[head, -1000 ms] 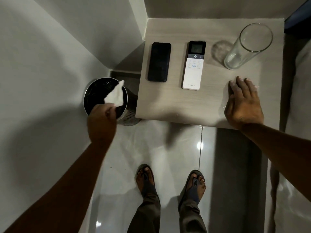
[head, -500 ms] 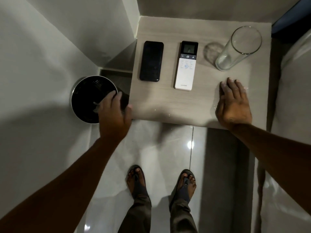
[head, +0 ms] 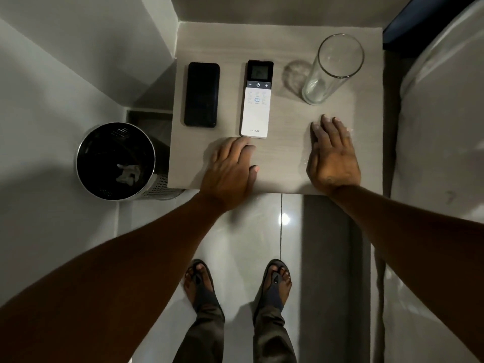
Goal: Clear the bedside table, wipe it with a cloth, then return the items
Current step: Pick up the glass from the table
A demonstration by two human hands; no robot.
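The pale wooden bedside table (head: 282, 163) carries a black phone (head: 201, 94), a white remote control (head: 257, 99) and an empty tall glass (head: 331, 68), lined up from left to right. My left hand (head: 230, 171) lies flat on the table's front part, fingertips just below the remote, holding nothing. My right hand (head: 332, 155) rests palm down near the front right, below the glass, also holding nothing. A crumpled white cloth (head: 128, 172) lies at the bottom of the bin.
A round metal waste bin (head: 115, 161) stands on the floor left of the table, against the white wall. A white bed edge (head: 442, 153) borders the table on the right. My sandalled feet (head: 235, 284) stand on the glossy tiled floor.
My left hand let the white cloth fall into the bin, then moved right onto the table's front. My right hand stayed flat on the table.
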